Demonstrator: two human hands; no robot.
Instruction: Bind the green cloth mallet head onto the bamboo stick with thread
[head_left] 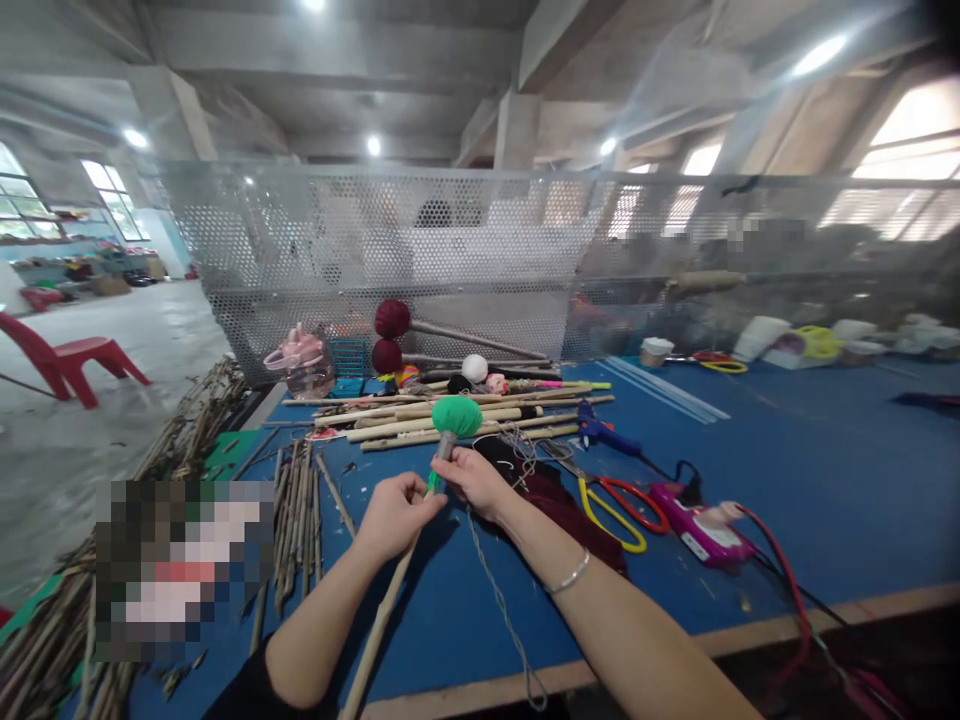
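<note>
A mallet with a round green fabric head (456, 415) stands tilted in front of me, its wooden stick (379, 625) running down toward the table's front edge. Grey wrapping (445, 447) covers the neck below the head, and a bit of green shows beneath it. My left hand (396, 515) pinches the stick just under the neck. Fingers and thumb of my right hand (477, 482) close on the wrapped neck from the other side. Below my right hand a thin grey cord (496, 590) hangs down past the table's edge; its upper end is hidden.
Scissors (621, 508), a blue glue gun (606, 432) and a magenta power strip (705, 525) lie to the right, near dark maroon cloth (566, 515). Behind are maroon-headed mallets (392, 318) and several sticks (450, 428). Twigs (294, 525) lie left; a perforated screen (465, 250) stands behind.
</note>
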